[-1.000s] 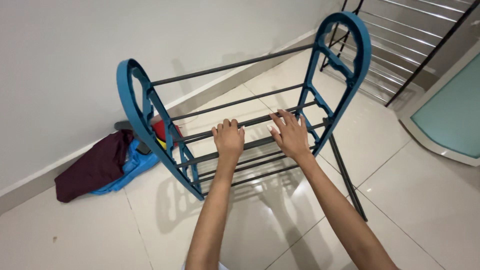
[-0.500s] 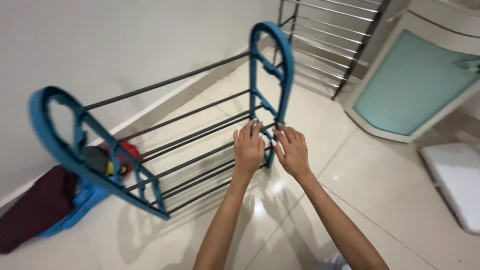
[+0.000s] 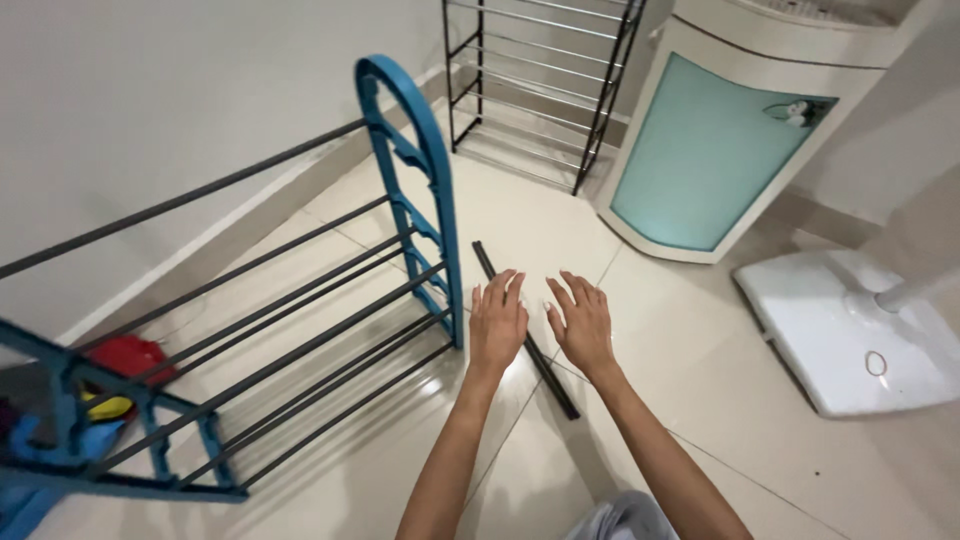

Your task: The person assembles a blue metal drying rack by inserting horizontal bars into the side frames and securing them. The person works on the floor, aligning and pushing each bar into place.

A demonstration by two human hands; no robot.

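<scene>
Biggest thing here is the blue shoe rack with dark rods, standing on the tiled floor to your left. Behind it there's a black metal rack by the wall, and a white-and-teal appliance off to your right. A loose black rod lies flat on the tiles just beside the blue end panel. Your 2 hands hover over it — left hand and right hand both spread open, palms down, holding nothing.

Rod on floor beneath my hands, rack just left, second rack behind, cabinet right of it.
</scene>
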